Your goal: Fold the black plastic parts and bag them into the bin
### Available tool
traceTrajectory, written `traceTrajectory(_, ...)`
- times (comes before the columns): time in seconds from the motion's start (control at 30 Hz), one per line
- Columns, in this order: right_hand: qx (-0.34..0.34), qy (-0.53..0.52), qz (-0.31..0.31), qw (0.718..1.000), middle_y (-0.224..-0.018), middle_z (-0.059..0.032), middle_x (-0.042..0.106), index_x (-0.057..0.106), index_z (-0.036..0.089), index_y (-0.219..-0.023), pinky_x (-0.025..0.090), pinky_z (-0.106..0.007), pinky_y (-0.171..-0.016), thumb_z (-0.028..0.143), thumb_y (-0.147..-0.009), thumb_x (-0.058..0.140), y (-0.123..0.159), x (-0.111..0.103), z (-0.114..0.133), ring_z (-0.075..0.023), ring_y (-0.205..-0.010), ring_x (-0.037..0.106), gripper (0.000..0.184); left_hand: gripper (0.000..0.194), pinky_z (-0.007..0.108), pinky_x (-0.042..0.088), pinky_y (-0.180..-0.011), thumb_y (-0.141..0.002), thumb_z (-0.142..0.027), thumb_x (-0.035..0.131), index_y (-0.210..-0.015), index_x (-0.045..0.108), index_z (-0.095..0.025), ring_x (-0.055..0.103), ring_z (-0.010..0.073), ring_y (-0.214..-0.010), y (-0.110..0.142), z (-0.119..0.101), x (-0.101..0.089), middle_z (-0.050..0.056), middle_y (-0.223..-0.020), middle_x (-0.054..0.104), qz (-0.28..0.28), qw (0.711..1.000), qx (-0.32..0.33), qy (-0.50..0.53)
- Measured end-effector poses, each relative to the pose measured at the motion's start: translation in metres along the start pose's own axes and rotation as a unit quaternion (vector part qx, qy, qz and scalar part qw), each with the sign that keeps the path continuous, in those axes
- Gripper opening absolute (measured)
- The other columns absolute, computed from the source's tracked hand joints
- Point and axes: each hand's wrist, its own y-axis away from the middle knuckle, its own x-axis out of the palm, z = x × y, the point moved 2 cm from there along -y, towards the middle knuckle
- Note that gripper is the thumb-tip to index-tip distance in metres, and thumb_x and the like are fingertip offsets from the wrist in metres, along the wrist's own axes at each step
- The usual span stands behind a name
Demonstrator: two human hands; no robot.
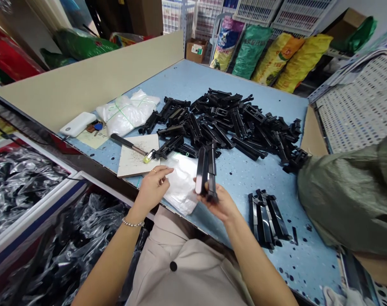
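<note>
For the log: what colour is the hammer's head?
Yellow, on the hammer lying on the board; head view.

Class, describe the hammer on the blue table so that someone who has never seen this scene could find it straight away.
Start at the blue table and find the big pile of black plastic parts. Just left of it lies a pale square board, above the left hand. The hammer lies across that board: the only tool there, with a black handle and a yellowish head.

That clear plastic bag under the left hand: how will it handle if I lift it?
Probably floppy: the bag lies crumpled and flat on the table. Likely light and slippery, being thin glossy film. The left hand touches its edge.
</note>
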Motion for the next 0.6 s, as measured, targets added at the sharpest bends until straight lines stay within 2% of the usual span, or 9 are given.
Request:
traceTrajectory(0.03, 0.045, -0.004, 0.044, 0.998, -0.073, -0.0075, 0.072, 0.067, 0.012, -0.086, 0.052, -0.019, -0.047, 0.033, -0.071, 0.078, 0.007, 0.001, -0.001, -0.0122, -0.054, 0.064, 0.028, 0.03, 0.028, 0.049, -0.07, -0.076, -0.015, 0.056, -0.101, 0.073, -0.022, 0.059, 0.0154, -0.072, -0.002, 0.003, 0.002, 0.006, -0.106, 0.065, -0.001, 1.0, -0.003, 0.022)
traceTrajectory(0.1, 0.139, -0.02, 0.104, 0.985, -0.068, -0.0085, 0.071, 0.065, 0.01, -0.087, 0.049, -0.016, -0.042, 0.031, -0.073, 0.077, 0.018, 0.0, -0.01, -0.0115, -0.049, 0.063, 0.028, 0.027, 0.028, 0.049, -0.074, -0.075, -0.014, 0.058, -0.096, 0.073, -0.021, 0.061, 0.0171, -0.08, -0.005, 0.009, 0.005, 0.007, -0.101, 0.066, -0.007, 0.999, 0.009, 0.051)
traceTrajectory(0.17, 0.2, -0.056, 0.11, 0.972, -0.066, -0.0081, 0.07, 0.061, 0.011, -0.085, 0.048, -0.013, -0.043, 0.027, -0.074, 0.076, 0.021, -0.005, -0.022, -0.0106, -0.05, 0.064, 0.024, 0.038, 0.031, 0.05, -0.084, -0.073, -0.01, 0.056, -0.107, 0.07, -0.021, 0.062, 0.0189, -0.09, -0.006, 0.015, 0.006, 0.008, -0.113, 0.064, -0.01, 0.999, 0.024, 0.045)
traceTrajectory(0.27, 0.221, -0.114, 0.078, 0.966, -0.068, -0.0071, 0.069, 0.057, 0.011, -0.087, 0.049, -0.01, -0.044, 0.023, -0.077, 0.075, 0.014, -0.014, -0.036, -0.0081, -0.051, 0.063, 0.024, 0.058, 0.036, 0.049, -0.095, -0.077, -0.009, 0.051, -0.133, 0.054, -0.024, 0.063, 0.0198, -0.099, 0.0, 0.017, 0.004, 0.01, -0.139, 0.05, 0.019, 0.999, 0.034, 0.005)
traceTrajectory(0.37, 0.191, -0.112, 0.057, 0.973, -0.069, -0.006, 0.068, 0.057, 0.012, -0.095, 0.047, -0.011, -0.042, 0.025, -0.074, 0.077, 0.003, -0.016, -0.037, -0.0072, -0.049, 0.061, 0.032, 0.063, 0.039, 0.039, -0.11, -0.082, -0.007, 0.045, -0.142, 0.043, -0.025, 0.052, 0.0229, -0.125, 0.016, 0.0, 0.007, 0.008, -0.148, 0.043, 0.076, 0.993, 0.093, -0.014)
traceTrajectory(0.43, 0.14, -0.067, 0.043, 0.987, -0.068, -0.0031, 0.067, 0.056, 0.014, -0.102, 0.046, -0.012, -0.041, 0.027, -0.073, 0.077, -0.002, -0.011, -0.033, -0.0081, -0.049, 0.06, 0.037, 0.066, 0.039, 0.033, -0.115, -0.083, -0.004, 0.041, -0.145, 0.039, -0.026, 0.041, 0.0225, -0.136, 0.03, -0.017, 0.014, 0.007, -0.149, 0.042, 0.133, 0.98, 0.147, -0.004)
traceTrajectory(0.53, 0.009, 0.074, -0.014, 0.997, -0.065, 0.0038, 0.063, 0.05, 0.019, -0.122, 0.046, -0.018, -0.043, 0.028, -0.078, 0.071, -0.004, -0.002, -0.031, -0.0099, -0.048, 0.058, 0.05, 0.069, 0.039, 0.037, -0.112, -0.084, -0.003, 0.041, -0.148, 0.031, -0.027, 0.043, 0.023, -0.135, 0.045, -0.039, 0.026, 0.008, -0.15, 0.04, 0.208, 0.963, 0.169, 0.016)
traceTrajectory(0.6, -0.071, 0.191, -0.05, 0.978, -0.069, 0.0052, 0.063, 0.045, 0.023, -0.13, 0.049, -0.021, -0.051, 0.027, -0.08, 0.066, 0.001, 0.005, -0.034, -0.0107, -0.054, 0.058, 0.054, 0.067, 0.038, 0.044, -0.107, -0.083, -0.008, 0.049, -0.146, 0.037, -0.027, 0.05, 0.025, -0.128, 0.05, -0.049, 0.025, 0.01, -0.145, 0.045, 0.223, 0.962, 0.159, 0.017)
